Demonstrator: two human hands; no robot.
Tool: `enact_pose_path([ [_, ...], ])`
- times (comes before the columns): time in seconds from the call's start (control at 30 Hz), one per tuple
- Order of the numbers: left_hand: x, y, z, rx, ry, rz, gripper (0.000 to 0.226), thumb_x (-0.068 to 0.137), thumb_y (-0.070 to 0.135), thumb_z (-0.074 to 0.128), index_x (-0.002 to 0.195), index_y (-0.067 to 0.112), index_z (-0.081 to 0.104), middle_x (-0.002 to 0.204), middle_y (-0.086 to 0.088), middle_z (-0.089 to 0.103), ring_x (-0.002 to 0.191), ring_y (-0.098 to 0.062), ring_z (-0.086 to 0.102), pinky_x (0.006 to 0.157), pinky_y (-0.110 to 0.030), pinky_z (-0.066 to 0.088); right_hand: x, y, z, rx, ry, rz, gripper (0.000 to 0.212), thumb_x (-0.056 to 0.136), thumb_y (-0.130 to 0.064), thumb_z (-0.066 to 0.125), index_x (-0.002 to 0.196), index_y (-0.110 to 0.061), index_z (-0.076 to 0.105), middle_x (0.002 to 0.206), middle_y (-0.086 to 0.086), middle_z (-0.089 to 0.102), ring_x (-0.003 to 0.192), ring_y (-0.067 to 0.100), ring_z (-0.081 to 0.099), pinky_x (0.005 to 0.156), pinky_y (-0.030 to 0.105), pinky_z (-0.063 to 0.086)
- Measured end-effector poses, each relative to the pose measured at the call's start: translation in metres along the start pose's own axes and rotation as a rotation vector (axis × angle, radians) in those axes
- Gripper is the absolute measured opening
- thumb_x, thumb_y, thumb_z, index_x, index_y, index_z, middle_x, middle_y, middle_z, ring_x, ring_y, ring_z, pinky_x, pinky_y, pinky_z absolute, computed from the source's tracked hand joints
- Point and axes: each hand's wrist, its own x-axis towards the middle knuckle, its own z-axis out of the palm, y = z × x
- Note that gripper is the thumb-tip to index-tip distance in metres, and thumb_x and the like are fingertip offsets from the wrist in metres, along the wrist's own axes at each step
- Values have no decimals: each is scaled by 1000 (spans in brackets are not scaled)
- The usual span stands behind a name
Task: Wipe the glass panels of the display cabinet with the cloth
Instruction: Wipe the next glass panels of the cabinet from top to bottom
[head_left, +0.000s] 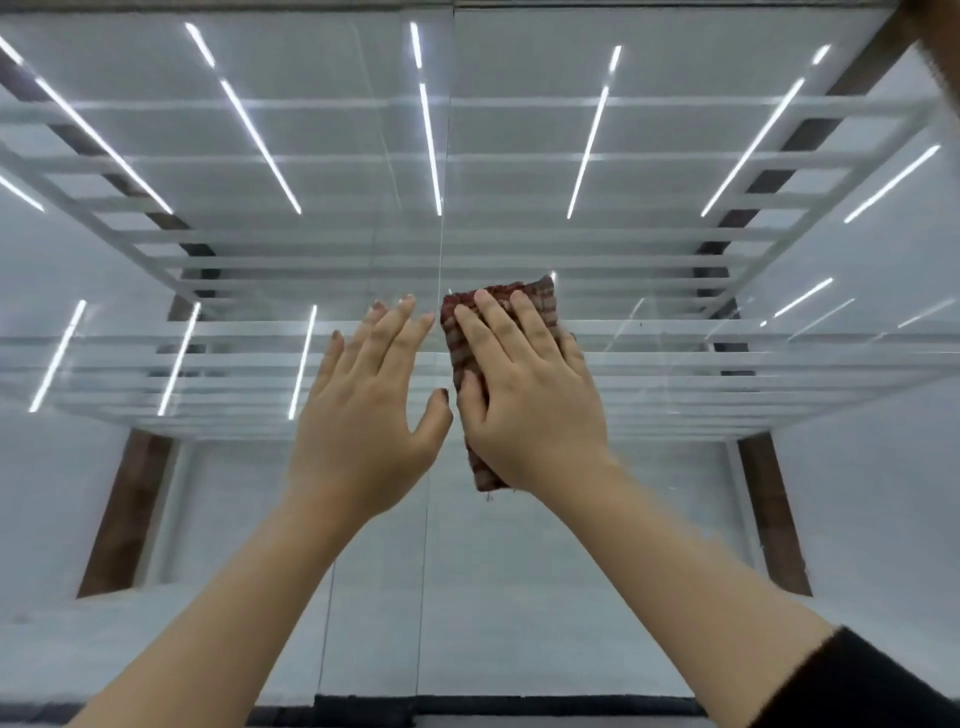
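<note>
The display cabinet's glass front fills the view, with a vertical seam (435, 249) between the left glass panel (208, 493) and the right glass panel (675, 493). My right hand (524, 395) lies flat on a folded red-brown checked cloth (524, 296) and presses it against the right panel just beside the seam. My left hand (374, 410) rests flat on the left panel, fingers spread, holding nothing. The two hands are side by side, almost touching at the thumbs.
Inside the cabinet, several glass shelves (675, 364) stack behind the panes. Brown back strips (124, 514) run up at left and right. Long ceiling lights (260, 140) reflect in the glass. A dark base rail (467, 709) runs along the bottom.
</note>
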Motion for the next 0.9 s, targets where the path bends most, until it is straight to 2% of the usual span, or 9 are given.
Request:
enact_pose_path([
  [0.13,-1,1,-1,-12,11,-8,66,83,46,29,143,19,31,152,3,25,142,-12,14,116,-35,5,14,21,-9,-38,-35,28,57,90,-39,24,146,-27,23,154,-6,19,143,15,9,113,39,8],
  [0.23,-1,1,-2,-21,7,-12,66,83,46,28,144,19,30,153,3,25,142,-12,13,116,-34,4,0,36,-16,-63,-4,125,58,89,-40,23,146,-27,21,155,-7,16,143,14,7,113,36,3],
  [0.37,-2,1,-1,-32,16,-19,65,83,45,30,143,19,31,152,3,26,142,-12,14,116,-34,5,-45,29,-16,-49,34,199,58,89,-40,23,145,-25,24,153,-5,21,142,16,12,111,37,2],
  [0.47,-2,1,-1,-27,18,-16,66,83,45,29,143,19,31,152,2,25,142,-13,14,116,-35,5,-72,2,-7,-56,37,95,56,89,-37,29,142,-21,34,149,-1,32,139,20,23,109,45,13],
  [0.63,-2,0,0,-25,25,-9,66,83,46,29,143,19,31,152,2,26,142,-13,16,116,-35,6,-39,-7,0,-24,42,33,55,87,-36,31,138,-19,41,146,0,39,137,21,29,107,45,23],
  [0.8,-2,0,0,-19,27,-15,64,83,45,31,142,20,34,151,2,28,141,-13,17,115,-33,6,-11,34,-16,-48,12,129,58,89,-38,26,145,-24,27,153,-4,23,142,17,14,112,40,9],
  [0.9,-2,0,0,-20,26,-14,64,83,45,30,142,19,34,151,2,28,141,-14,17,116,-36,7,-23,63,-29,-81,40,204,59,89,-39,23,145,-24,25,153,-4,22,142,17,13,112,38,6],
])
